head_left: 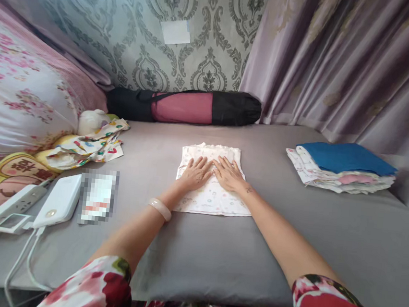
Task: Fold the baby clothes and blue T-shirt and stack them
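Observation:
A white garment with a small coloured print [214, 200] lies folded in front of me on the grey sheet [208, 260]. My left hand [197, 173] rests flat on its left half, fingers spread. On the right half lies my right hand [228, 174], also flat with fingers apart. The fingertips of both hands come close together near the garment's middle. Neither hand grips anything. Parts of the cloth under my palms are hidden.
A stack of folded clothes [344, 164], blue on top, sits at right. At left are a crumpled patterned garment [93, 145], a white power bank [58, 200] with cables, a power strip [2, 221] and a blurred-out item [98, 196]. A black and pink bag [183, 107] lies along the wall.

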`<state>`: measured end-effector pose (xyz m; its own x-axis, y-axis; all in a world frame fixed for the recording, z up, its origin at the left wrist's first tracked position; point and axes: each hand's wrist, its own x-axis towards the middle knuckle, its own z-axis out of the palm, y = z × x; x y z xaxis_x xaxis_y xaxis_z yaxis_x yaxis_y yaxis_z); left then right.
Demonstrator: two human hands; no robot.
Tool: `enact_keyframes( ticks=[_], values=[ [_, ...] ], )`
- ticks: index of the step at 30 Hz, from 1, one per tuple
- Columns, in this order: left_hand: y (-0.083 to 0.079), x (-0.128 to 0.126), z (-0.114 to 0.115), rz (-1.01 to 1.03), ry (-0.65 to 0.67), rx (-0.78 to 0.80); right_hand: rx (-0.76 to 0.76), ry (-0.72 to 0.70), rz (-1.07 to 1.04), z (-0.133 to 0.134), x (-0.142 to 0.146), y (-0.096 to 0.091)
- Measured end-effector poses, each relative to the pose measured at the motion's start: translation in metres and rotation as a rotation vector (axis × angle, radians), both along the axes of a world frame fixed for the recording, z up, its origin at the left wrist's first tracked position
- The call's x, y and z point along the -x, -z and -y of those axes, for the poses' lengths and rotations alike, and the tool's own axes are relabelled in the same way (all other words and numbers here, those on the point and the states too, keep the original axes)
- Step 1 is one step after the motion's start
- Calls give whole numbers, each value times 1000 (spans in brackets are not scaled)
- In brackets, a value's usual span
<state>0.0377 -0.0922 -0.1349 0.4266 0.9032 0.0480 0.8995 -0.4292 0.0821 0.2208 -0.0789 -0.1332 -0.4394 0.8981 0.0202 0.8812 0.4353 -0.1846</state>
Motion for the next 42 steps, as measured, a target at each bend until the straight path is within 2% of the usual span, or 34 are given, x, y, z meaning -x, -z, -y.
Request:
enact_keyframes(
  ticks=[4, 8, 12, 16, 24, 32, 39, 42],
  values=[
    [-1, 0, -2, 4, 6, 13, -7, -10, -11, 0, -1, 0],
    [2, 6, 7, 28, 47, -3, 30, -34, -21, 15, -6, -6],
    [7, 29, 27, 52, 89, -14, 108, -100, -6, 39, -27, -12],
    [10, 58, 47, 79, 101, 15, 79, -86, 2, 54, -55, -13],
    [5, 92, 84, 187, -5, 18, 45, -61, -56, 86, -89, -22],
    [-7, 104, 115, 312, -164, -34, -19, 48, -140, 120, -98, -34],
    [-30, 90, 131, 436, -361, 236, 161, 114, -205, 130, -99, -39],
    [-38, 87, 133, 495, -387, 325, 249, 125, -258, 130, -102, -43]
  ],
)
